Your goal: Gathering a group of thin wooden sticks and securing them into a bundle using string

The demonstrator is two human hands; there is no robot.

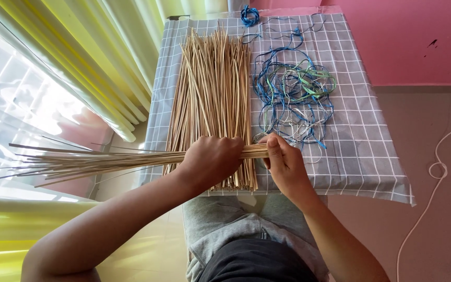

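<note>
1. Nearest the camera: the person's lap in grey and dark clothing (pixel 236 245), with both bare forearms reaching forward over it.
2. Left hand (pixel 211 159) is clenched around a bundle of thin tan straw-like sticks (pixel 105 159), knuckles up, near the bundle's right end.
3. Right hand (pixel 283 162) pinches the same bundle at its very end, thumb on top and fingers curled under. Both hands grasp it, close together but not touching.
4. The held bundle lies crosswise, roughly level. Its long free end fans out to the left, past the table edge and in front of the window.
5. Under the hands sits a large flat pile of long tan sticks (pixel 212 94), laid lengthwise away from the person on the left half of the table. The held bundle crosses over its near end.
6. The table is covered by a grey cloth with a white grid pattern (pixel 361 146). Its near edge hangs just in front of the lap.
7. Right of the pile: a loose tangle of thin blue, green and white strings (pixel 293 94), just beyond the right hand.
8. A small blue string coil (pixel 249 15) lies at the far table edge.
9. Left side: pale yellow pleated curtain (pixel 95 57) beside the bright window.
10. Right side: pink wall (pixel 408 42), and a white cord (pixel 437 172) on the floor, well apart from the table.
</note>
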